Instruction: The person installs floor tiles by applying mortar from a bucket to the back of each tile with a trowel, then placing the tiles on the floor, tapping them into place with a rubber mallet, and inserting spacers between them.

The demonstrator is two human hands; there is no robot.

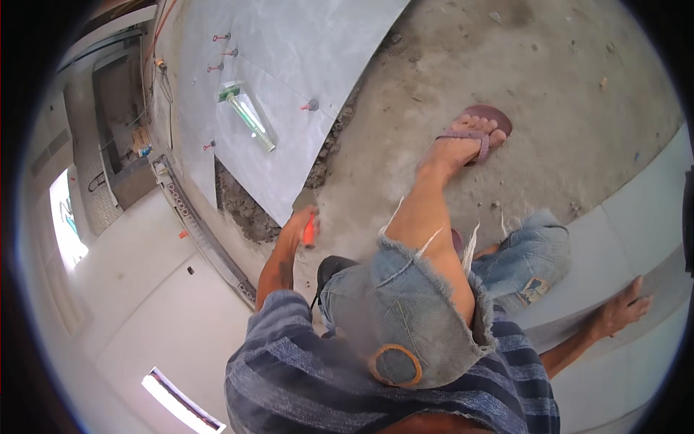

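Observation:
My left hand (294, 226) is closed around the orange handle of what looks like a trowel (309, 230), beside the near corner of a large grey tile (289, 43). Its blade is hard to make out against the floor. Wet grey mortar (249, 210) shows along the tile's edges. My right hand (627, 309) is out to the right over pale tiles (593, 246), fingers apart and holding nothing. On the grey tile lies a T-shaped tool with a green head and a clear greenish shaft (249, 119). Small red tile-levelling pieces (311, 105) stand along the joints.
A long metal bar lettered D-GOOD (177, 202) lies to the left. Rough cement floor (405, 130) stretches ahead, with my sandalled foot (477, 134) on it. At the far left, a recess (116, 108) holds various items.

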